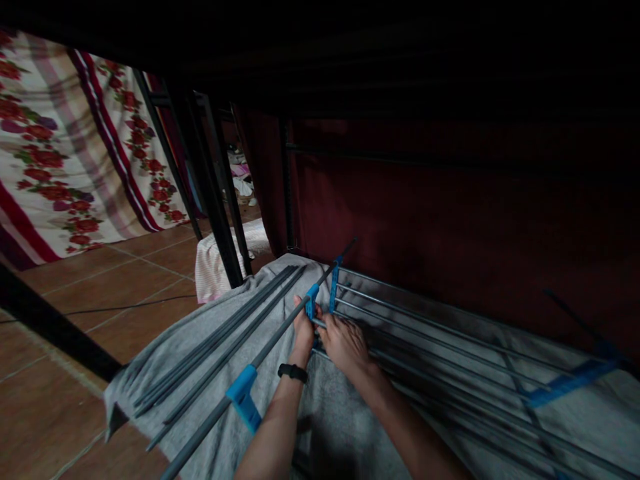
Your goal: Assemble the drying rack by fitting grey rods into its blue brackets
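A long grey pole [277,335] slants across the bed and carries blue plastic brackets. My left hand [303,332], a black band on its wrist, is closed around the middle blue bracket [312,299] beside the pole. Against that bracket, my right hand [346,341] pinches the end of a grey metal rod [319,323]; its fingertips partly hide the joint. Farther along the pole sits another blue bracket [334,287], with thin metal bars [415,307] running right from it. A lower blue bracket [244,393] lies left of my left forearm.
Several loose grey rods [215,340] lie on the grey blanket [195,320] at left. A blue crosspiece [573,383] spans the bars at far right. Dark bunk posts [215,193] rise at left, a dark red curtain [425,220] hangs behind, and the upper bunk is low overhead.
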`<state>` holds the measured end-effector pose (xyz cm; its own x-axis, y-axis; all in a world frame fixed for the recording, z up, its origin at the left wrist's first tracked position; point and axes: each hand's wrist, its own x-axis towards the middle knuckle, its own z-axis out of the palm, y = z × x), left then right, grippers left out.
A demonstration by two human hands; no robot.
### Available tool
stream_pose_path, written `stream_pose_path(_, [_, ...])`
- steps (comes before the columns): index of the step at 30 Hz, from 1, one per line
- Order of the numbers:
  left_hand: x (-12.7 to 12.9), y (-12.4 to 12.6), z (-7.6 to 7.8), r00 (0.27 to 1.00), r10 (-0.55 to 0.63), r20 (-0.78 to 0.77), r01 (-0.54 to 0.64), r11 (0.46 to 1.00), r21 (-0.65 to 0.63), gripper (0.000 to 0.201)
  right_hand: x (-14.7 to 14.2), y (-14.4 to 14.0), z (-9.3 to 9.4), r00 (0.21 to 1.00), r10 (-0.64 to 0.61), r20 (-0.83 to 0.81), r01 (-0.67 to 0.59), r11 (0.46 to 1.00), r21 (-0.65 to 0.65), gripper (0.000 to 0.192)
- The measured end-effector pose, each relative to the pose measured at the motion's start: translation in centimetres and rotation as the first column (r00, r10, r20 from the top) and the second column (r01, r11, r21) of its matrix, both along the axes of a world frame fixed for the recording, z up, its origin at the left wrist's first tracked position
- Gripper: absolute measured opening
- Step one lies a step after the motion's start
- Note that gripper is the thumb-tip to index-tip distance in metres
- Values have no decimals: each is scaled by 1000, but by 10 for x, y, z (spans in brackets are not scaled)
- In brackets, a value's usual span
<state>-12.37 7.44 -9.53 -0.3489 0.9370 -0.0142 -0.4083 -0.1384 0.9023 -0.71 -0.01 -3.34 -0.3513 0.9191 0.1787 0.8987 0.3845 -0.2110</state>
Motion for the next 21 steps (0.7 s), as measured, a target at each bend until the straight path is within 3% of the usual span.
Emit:
stream_pose_path(5, [1,-1,-4,997,0,-80,1,1000,16,79,16,-15,-11,992,-101,80,94,992,81,25])
stream_pose_path(21, [6,-4,0,992,85,-91,-80,995,51,65,25,-8,-5,995,-57,77,61,997,-52,30])
